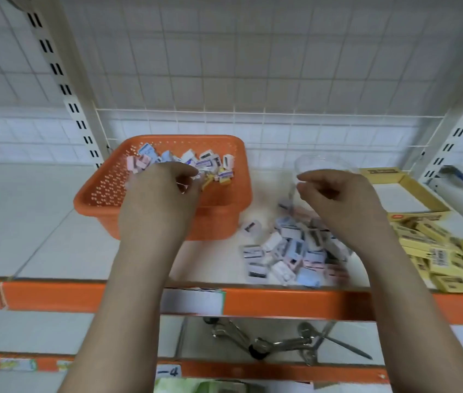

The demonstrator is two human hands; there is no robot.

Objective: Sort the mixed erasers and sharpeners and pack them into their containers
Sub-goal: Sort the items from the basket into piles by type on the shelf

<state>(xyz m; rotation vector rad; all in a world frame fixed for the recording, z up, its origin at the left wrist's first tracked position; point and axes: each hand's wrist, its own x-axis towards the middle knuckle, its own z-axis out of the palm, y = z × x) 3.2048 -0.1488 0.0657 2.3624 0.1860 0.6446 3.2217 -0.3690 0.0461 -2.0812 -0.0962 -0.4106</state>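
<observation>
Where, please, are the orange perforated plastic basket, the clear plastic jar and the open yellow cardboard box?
Orange perforated plastic basket point(165, 222), head view: bare front wall.
Clear plastic jar point(314, 161), head view: rim above the right hand.
Open yellow cardboard box point(420, 192), head view: right side wall.

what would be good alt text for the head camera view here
A person's left hand reaches into an orange perforated plastic basket of mixed small erasers and sharpeners on a white shelf, while the right hand hovers over a clear plastic container of pastel sharpeners. Yellow boxed erasers lie piled to the right.
</observation>
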